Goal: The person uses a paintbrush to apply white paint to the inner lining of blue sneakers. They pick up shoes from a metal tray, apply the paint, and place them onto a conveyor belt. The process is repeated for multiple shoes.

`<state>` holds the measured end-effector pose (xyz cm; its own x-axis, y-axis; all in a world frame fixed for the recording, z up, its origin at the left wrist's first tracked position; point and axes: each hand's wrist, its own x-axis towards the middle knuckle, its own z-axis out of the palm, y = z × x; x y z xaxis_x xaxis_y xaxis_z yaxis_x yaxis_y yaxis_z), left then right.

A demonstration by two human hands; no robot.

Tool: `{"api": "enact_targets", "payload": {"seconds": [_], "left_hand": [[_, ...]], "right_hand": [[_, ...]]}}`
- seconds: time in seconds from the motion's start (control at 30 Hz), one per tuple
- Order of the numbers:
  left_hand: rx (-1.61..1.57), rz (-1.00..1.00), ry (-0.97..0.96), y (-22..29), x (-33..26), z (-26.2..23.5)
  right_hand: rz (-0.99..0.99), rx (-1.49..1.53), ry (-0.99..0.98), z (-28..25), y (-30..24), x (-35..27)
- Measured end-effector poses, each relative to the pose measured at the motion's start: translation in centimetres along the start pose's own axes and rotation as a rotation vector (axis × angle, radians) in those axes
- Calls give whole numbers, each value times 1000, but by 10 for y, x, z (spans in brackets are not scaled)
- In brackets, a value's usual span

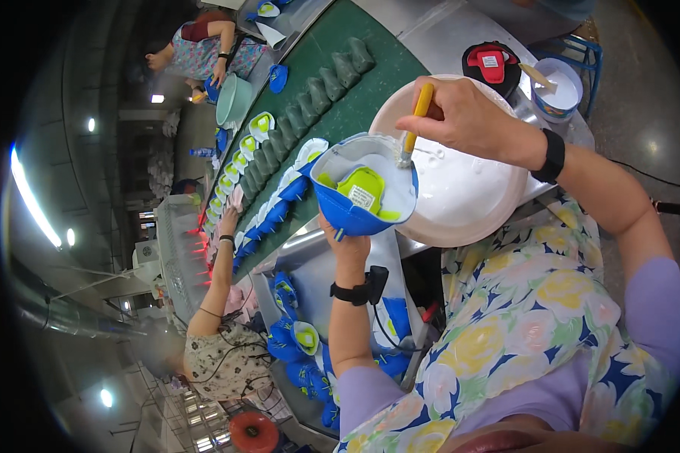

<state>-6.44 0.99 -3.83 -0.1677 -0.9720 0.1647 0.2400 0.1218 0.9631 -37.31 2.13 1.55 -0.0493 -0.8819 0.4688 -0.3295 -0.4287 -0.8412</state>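
Note:
My left hand [345, 243] grips a blue shoe upper [355, 198] from below, its white rim and lime-green insole turned up toward me. A yellow-handled brush [415, 124] is pinched in my right hand [461, 113]; its bristles touch the white inner edge of the upper. Both are held over a large pale bowl [468, 189] filled with white glue. Each of my wrists wears a black band.
A green conveyor belt [355, 106] carries rows of blue-and-white uppers [279, 204] and grey-green shoe forms [325, 79]. More blue uppers [295, 340] are piled below my left arm. Another person [219, 347] works at the belt on my left, a third person [204, 45] at the far end. A small glue tub [557, 89] stands at the right.

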Motion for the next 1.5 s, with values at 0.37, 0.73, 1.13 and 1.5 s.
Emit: {"api": "enact_targets", "payload": {"seconds": [0.37,0.73,1.13,1.5], "left_hand": [[980,700,154,11,13,14],[-780,-978,-203,-10,-17,-15],[-671,-816,-126,3,-22,10],[-86,-483,-106,30,4,32]], "right_hand": [[451,465,-49,18,-6,-23],[-466,273,-197,14,-17,-18],[-194,37,-348,14,-11,-8],[-486,58,-219,7,-13,1]]}}
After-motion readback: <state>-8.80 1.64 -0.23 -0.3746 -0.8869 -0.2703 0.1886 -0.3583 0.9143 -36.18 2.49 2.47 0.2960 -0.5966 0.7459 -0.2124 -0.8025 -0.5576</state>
